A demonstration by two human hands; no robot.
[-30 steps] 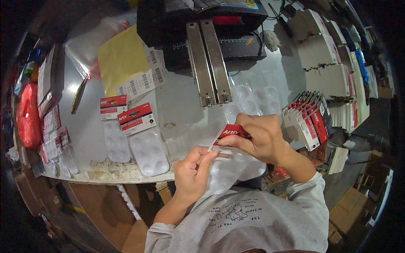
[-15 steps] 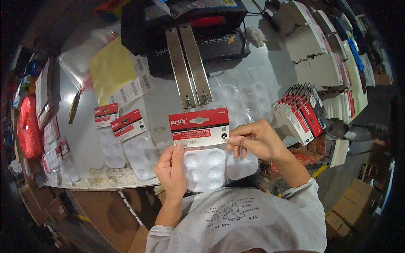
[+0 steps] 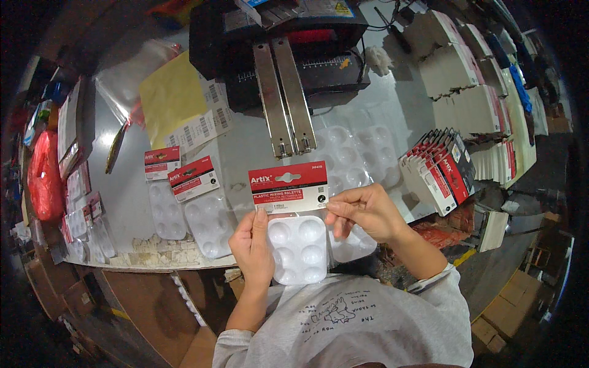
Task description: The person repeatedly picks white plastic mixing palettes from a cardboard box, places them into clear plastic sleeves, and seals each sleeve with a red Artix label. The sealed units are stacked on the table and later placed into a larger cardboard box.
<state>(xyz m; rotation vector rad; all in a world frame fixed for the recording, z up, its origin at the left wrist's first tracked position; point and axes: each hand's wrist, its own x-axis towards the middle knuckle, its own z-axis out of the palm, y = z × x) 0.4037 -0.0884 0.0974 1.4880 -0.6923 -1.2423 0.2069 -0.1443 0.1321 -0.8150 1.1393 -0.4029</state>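
Note:
I hold a packaged white plastic mixing palette [image 3: 299,245] with round wells and a red-and-white header card [image 3: 288,187] upright in front of my chest. My left hand [image 3: 253,248] grips the pack's left edge, thumb on the card's lower corner. My right hand [image 3: 363,211] pinches the card's lower right corner. Two finished packs [image 3: 184,202] lie on the grey table [image 3: 129,196] to my left.
A black sealing machine with two metal bars [image 3: 283,92] stands at the back. Loose clear palettes [image 3: 359,153] lie behind my hands. Stacked red header cards [image 3: 438,165] and white card stacks [image 3: 466,86] sit at right. A yellow sheet [image 3: 169,95], label strips and a red bag [image 3: 43,175] are at left.
A second ago my hands were folding the card low over the bag. Now the pack is raised and held flat facing me, hands at its two sides.

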